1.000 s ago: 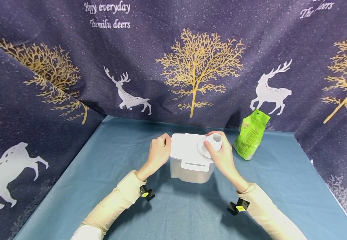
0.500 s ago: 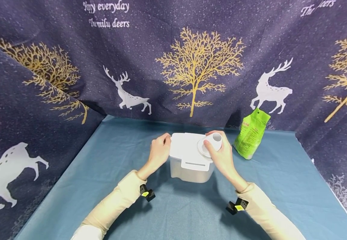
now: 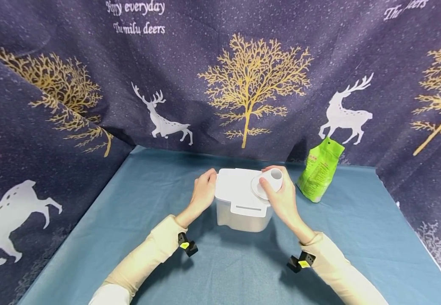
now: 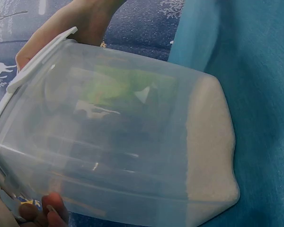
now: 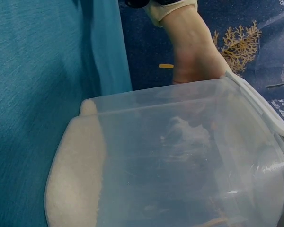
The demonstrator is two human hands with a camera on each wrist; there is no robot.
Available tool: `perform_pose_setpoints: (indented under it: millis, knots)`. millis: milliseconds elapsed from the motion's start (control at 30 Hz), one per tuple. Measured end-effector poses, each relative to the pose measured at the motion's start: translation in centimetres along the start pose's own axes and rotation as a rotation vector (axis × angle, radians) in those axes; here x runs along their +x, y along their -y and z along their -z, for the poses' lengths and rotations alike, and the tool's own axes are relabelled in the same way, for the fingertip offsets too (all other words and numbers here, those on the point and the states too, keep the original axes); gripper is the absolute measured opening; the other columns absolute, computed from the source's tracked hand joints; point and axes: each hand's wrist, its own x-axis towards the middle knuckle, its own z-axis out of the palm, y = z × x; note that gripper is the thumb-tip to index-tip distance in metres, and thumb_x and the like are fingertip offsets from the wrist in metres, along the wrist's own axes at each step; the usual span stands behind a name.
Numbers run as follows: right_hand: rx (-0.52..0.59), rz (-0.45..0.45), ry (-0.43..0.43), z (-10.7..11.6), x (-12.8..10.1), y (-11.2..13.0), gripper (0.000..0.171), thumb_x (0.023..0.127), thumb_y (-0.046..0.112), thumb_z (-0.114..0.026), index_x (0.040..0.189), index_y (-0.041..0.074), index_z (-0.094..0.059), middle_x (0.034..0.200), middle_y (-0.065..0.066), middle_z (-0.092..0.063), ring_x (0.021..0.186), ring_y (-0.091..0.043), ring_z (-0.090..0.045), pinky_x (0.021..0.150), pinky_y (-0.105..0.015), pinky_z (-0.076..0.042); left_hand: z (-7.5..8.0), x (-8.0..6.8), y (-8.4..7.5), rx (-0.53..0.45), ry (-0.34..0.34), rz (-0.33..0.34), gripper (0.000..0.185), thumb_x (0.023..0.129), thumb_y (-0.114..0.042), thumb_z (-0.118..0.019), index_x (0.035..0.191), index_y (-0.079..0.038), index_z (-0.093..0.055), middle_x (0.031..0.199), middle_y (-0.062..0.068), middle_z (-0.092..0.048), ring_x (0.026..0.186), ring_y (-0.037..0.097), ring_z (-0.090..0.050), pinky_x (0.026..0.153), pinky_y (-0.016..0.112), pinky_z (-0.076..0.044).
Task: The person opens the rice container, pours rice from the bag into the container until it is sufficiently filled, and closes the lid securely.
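Observation:
A clear plastic storage container (image 3: 243,223) with a white lid (image 3: 233,184) stands on the table. A pale layer of fine-looking contents (image 4: 210,146) fills its bottom. On the lid's right part sits a white cup-shaped cap (image 3: 276,174) with a round hollow end. My right hand (image 3: 283,198) grips this cap, thumb on the near side and fingers behind. At the lid's left edge my left hand (image 3: 204,189) holds on with curled fingers; in the left wrist view its fingertips (image 4: 54,208) show beside the container wall. The lid's front clip (image 3: 248,210) lies out over the near wall.
A green printed bag (image 3: 319,170) stands upright behind my right hand, near the back cloth. Blue cloth covers the table (image 3: 159,182). A dark curtain (image 3: 213,84) with deer and gold trees rises along the back and sides.
My left hand has turned slightly at the lid's left edge, and the gap between its thumb and finger has gone from sight. Right hand, cap and container stay in place.

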Motion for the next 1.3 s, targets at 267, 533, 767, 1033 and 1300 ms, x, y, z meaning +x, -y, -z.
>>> perform_pose_setpoints:
  millis: [267,533,767,1033,1300]
  knots:
    - [-0.019,-0.024,0.015,0.3,-0.4,2.6,0.029,0.088,0.008,-0.067,0.113,-0.001,-0.058,0.112,-0.016,-0.066,0.096,0.006,-0.053,0.082,-0.014,-0.040,0.5,-0.1,-0.7,0.026,-0.008,0.038,0.031,0.096,-0.021,-0.039,0.097,-0.003,-0.064,0.085,0.012,-0.065,0.076,0.024,-0.055,0.070,0.033,-0.045]
    - [-0.024,-0.019,0.041,0.6,-0.4,3.4,0.031,0.088,0.006,-0.067,0.115,-0.004,-0.057,0.114,-0.019,-0.065,0.095,0.008,-0.052,0.082,-0.012,-0.039,1.5,0.0,-1.7,0.077,-0.061,-0.024,0.020,0.093,-0.016,-0.052,0.096,-0.006,-0.070,0.070,0.009,-0.065,0.056,0.016,-0.046,0.049,0.027,-0.033]
    - [-0.042,-0.034,0.061,0.6,0.0,0.4,0.032,0.089,0.017,-0.070,0.118,0.009,-0.059,0.117,-0.006,-0.065,0.100,0.003,-0.053,0.084,-0.015,-0.040,1.9,-0.2,-1.9,0.112,-0.047,-0.077,0.021,0.093,-0.014,-0.051,0.099,-0.006,-0.070,0.084,0.011,-0.071,0.065,0.020,-0.053,0.059,0.030,-0.041]
    - [0.039,-0.016,0.082,0.9,-0.2,0.0,0.028,0.094,0.020,-0.063,0.120,0.009,-0.058,0.121,-0.006,-0.064,0.105,0.002,-0.055,0.088,-0.014,-0.041,1.9,-0.5,-2.3,0.092,0.010,-0.144,0.030,0.100,-0.019,-0.043,0.116,-0.005,-0.064,0.099,0.012,-0.068,0.087,0.025,-0.062,0.079,0.040,-0.050]
    - [0.099,-0.005,0.087,1.0,-0.3,-0.2,0.040,0.107,0.027,-0.028,0.122,0.001,-0.055,0.124,-0.013,-0.062,0.104,-0.002,-0.055,0.085,-0.015,-0.041,1.4,-0.9,-3.0,0.131,0.034,-0.272,0.031,0.103,-0.019,-0.041,0.114,-0.003,-0.065,0.116,0.014,-0.067,0.111,0.030,-0.062,0.096,0.044,-0.048]
